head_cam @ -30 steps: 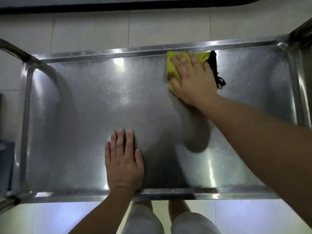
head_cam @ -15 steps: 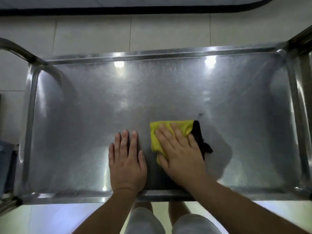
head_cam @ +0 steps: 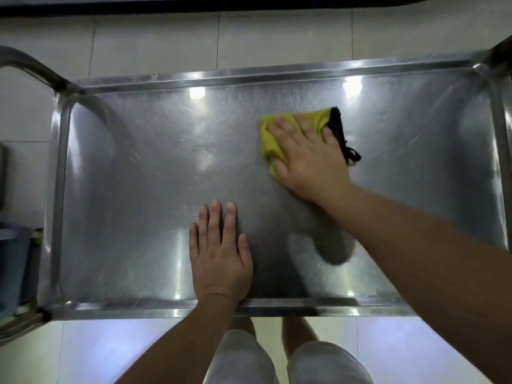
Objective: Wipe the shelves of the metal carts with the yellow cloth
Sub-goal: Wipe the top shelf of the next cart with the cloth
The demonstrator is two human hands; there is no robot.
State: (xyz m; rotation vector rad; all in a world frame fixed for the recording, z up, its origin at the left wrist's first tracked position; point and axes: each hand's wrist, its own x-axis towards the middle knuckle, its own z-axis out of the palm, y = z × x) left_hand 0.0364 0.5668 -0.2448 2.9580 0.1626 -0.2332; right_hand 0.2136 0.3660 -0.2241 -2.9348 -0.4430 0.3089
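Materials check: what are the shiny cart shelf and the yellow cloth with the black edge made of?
Shiny cart shelf: looks like stainless steel, brushed finish; it mirrors ceiling lights and shows fine scratches. Yellow cloth with the black edge: soft woven or microfibre fabric, probably; it bunches under the right hand, and black threads fray at one corner.

One cart shelf (head_cam: pixel 133 189), one yellow cloth (head_cam: pixel 270 142), two hands; perhaps one bin (head_cam: pixel 12 259).
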